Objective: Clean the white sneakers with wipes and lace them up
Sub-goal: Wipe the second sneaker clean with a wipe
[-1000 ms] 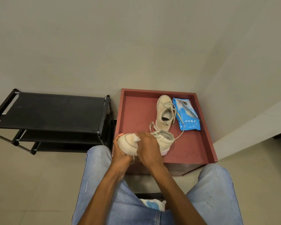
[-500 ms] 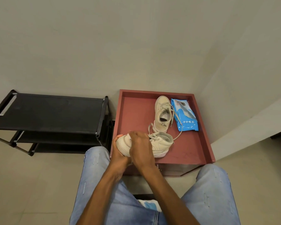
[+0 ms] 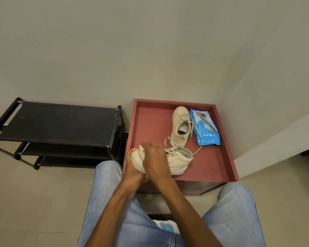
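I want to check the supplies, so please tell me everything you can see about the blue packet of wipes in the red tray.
The blue packet of wipes is a flat, soft pouch of glossy plastic, with a pale picture at its far end and small white print near its near edge. It lies flat in the red tray, at the far right, close to the right wall. The second sneaker lies beside it, and a loose lace crosses its left edge. No hand touches it.

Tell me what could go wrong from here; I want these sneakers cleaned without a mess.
1. The held sneaker trails a loose lace toward the second sneaker; lifting it higher might snag or drag that one.
2. The left hand props only the toe while the right hand presses a wipe; hard rubbing could twist the shoe free.
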`<move>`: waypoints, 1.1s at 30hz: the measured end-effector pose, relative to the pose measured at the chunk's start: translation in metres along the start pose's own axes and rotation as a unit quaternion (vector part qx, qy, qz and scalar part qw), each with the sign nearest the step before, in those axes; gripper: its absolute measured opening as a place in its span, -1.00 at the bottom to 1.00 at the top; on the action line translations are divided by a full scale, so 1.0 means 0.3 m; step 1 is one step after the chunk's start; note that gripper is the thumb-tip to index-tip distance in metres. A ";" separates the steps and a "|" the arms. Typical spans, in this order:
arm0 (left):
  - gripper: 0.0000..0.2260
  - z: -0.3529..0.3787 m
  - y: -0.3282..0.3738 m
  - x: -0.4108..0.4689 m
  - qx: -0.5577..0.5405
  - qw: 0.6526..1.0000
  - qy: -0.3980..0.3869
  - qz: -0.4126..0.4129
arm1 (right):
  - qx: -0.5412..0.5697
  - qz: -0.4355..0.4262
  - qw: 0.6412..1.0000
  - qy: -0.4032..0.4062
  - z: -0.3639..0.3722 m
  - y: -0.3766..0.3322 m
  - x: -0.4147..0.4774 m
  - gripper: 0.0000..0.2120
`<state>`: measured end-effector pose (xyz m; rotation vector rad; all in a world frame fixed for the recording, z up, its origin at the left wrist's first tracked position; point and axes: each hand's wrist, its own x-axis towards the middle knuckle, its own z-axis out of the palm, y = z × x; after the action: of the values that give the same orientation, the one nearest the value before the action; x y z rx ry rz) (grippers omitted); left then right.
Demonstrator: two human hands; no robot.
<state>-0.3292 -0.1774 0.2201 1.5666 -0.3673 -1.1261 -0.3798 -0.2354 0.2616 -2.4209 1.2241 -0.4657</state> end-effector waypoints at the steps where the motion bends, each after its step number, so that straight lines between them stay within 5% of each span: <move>1: -0.54 0.060 0.063 -0.023 0.071 0.995 0.069 -0.013 | 0.013 -0.010 1.000 0.003 0.008 -0.031 0.002 -0.64; 2: -0.72 0.092 0.123 -0.063 0.200 0.977 0.070 0.003 | 0.020 -0.023 1.000 0.007 0.012 -0.067 -0.010 -0.71; 4: -0.74 0.109 0.110 -0.118 0.501 0.859 0.088 0.057 | 0.031 -0.048 0.998 0.007 0.024 -0.106 -0.065 -0.81; 7: -0.56 0.122 0.045 -0.157 0.537 0.842 0.051 0.009 | 0.025 -0.093 0.994 -0.058 0.056 -0.073 -0.170 -0.76; 10: -0.63 0.073 -0.004 -0.077 0.558 0.822 0.007 0.119 | 0.015 -0.099 0.995 -0.032 0.051 -0.029 -0.198 -0.67; 12: -0.23 0.028 0.026 -0.058 0.344 0.935 0.073 0.041 | 0.000 -0.092 0.996 -0.008 0.037 -0.038 -0.164 -0.66; 13: -0.01 0.005 0.003 -0.015 0.258 0.966 0.006 -0.012 | 0.001 -0.083 0.997 0.002 0.037 -0.057 -0.140 -0.69; 14: 0.01 -0.005 -0.003 0.010 0.233 0.973 -0.002 0.000 | 0.003 -0.066 0.998 0.011 0.035 -0.077 -0.115 -0.72; 15: -0.16 0.002 0.012 0.010 0.341 0.939 0.035 0.025 | 0.000 -0.045 0.999 0.024 0.047 -0.091 -0.082 -0.75; 16: -0.41 0.029 0.026 0.032 0.332 0.935 0.095 0.085 | 0.012 -0.010 1.000 0.026 0.049 -0.108 -0.050 -0.79; 17: -0.57 0.042 0.052 0.015 0.328 0.938 0.044 0.105 | 0.028 0.027 0.999 0.017 0.054 -0.127 -0.021 -0.83; 20: -0.79 0.056 0.135 -0.009 0.378 0.915 0.126 0.060 | 0.000 -0.007 1.000 0.025 0.080 -0.126 0.011 -0.88; 23: -0.74 0.029 0.082 0.044 0.249 0.945 0.209 -0.045 | 0.007 -0.084 0.996 -0.009 0.070 -0.075 -0.083 -0.77; 25: -0.63 0.006 -0.010 0.009 -0.023 0.988 0.101 -0.111 | -0.008 -0.119 0.993 -0.003 0.031 -0.027 -0.168 -0.63; 29: -0.05 -0.098 -0.042 0.038 -0.026 0.999 -0.027 0.027 | -0.038 -0.054 0.997 0.043 0.009 0.139 -0.191 -0.58; 33: -0.07 -0.080 -0.033 0.015 -0.073 0.995 -0.056 0.023 | -0.046 0.025 0.996 0.068 -0.003 0.259 -0.162 -0.64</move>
<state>-0.3108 -0.1631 0.2075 1.3646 -0.3855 -1.1807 -0.4613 -0.2381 0.2195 -2.4632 1.3881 -0.5785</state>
